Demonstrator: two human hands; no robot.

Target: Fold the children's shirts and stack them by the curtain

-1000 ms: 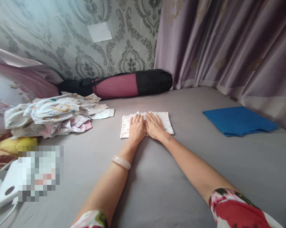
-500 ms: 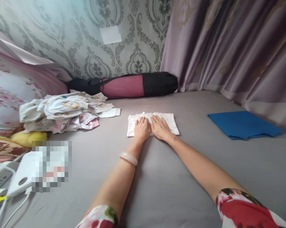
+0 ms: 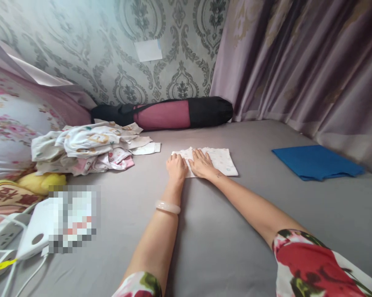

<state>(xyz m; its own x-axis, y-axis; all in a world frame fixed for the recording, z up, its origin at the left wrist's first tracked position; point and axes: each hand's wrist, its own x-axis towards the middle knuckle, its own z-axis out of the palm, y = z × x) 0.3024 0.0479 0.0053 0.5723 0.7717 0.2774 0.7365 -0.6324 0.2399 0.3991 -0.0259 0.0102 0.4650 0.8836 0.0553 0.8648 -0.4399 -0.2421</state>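
A folded white garment with small coloured prints (image 3: pixel 224 163) lies flat on the grey bed sheet in front of me. My left hand (image 3: pixel 177 167) is at its left edge with the fingers curled in on the cloth; the fingertips are hidden. Beside it, my right hand (image 3: pixel 202 164) rests flat on the garment with its fingers stretched out. A pale bangle (image 3: pixel 167 207) is on my left wrist.
A heap of light printed baby clothes (image 3: pixel 90 142) lies to the left. Below it are a yellow plush (image 3: pixel 43 182), a white device (image 3: pixel 40 225) and a power strip (image 3: pixel 6 233). A folded blue cloth (image 3: pixel 317 161) lies right; a black-and-maroon bag (image 3: pixel 164 114) lies along the wall.
My left hand has shifted left to the garment's edge, its fingers now curled. My right hand has slid slightly left over the cloth. The view has shifted a little.
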